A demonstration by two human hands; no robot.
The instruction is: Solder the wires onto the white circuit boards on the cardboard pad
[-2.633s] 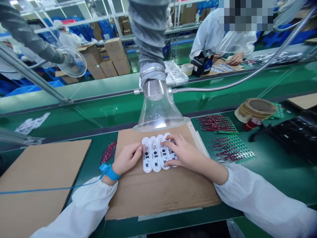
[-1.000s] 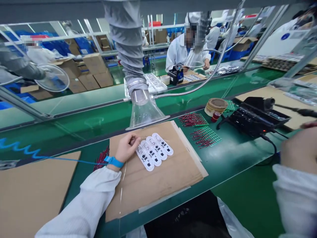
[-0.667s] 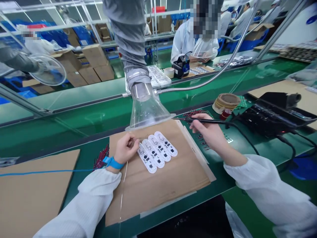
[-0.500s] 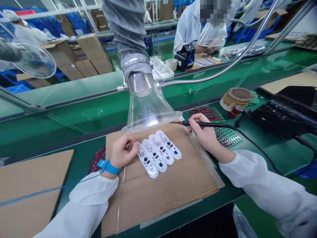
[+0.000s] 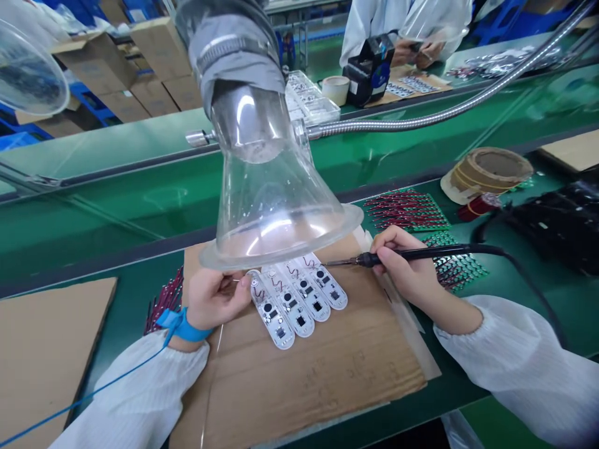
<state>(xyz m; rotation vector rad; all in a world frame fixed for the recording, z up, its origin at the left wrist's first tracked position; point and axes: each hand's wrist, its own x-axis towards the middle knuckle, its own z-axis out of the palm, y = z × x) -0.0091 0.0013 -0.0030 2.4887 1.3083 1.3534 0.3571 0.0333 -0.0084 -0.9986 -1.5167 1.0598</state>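
Observation:
My right hand (image 5: 406, 268) grips a soldering iron (image 5: 416, 254) like a pen. Its metal tip points left, close to the upper part of the rightmost circuit board. Several white, round-ended circuit boards (image 5: 291, 302) lie side by side on a cardboard sheet (image 5: 327, 380), with black components and thin reddish leads. My left hand (image 5: 216, 300), a blue wrist strap (image 5: 191, 325) at its wrist, is closed in a pinch beside the leftmost board. A thin shiny strand, apparently solder wire (image 5: 213, 368), runs down from it across the cardboard. The upper board ends are partly behind a clear hood.
The clear fume hood (image 5: 276, 218) hangs low over the boards. Red-wired green panels (image 5: 407, 211), a cardboard tape core (image 5: 491, 171) and a red spool (image 5: 478, 206) stand at right. Red wires (image 5: 163, 302) lie left. Across the bench a co-worker's hands (image 5: 416, 53) are busy.
The soldering iron's tip has come down and nearer the rightmost board. The view has shifted closer, so the hood looks larger and lower. My left hand keeps its pinch beside the boards.

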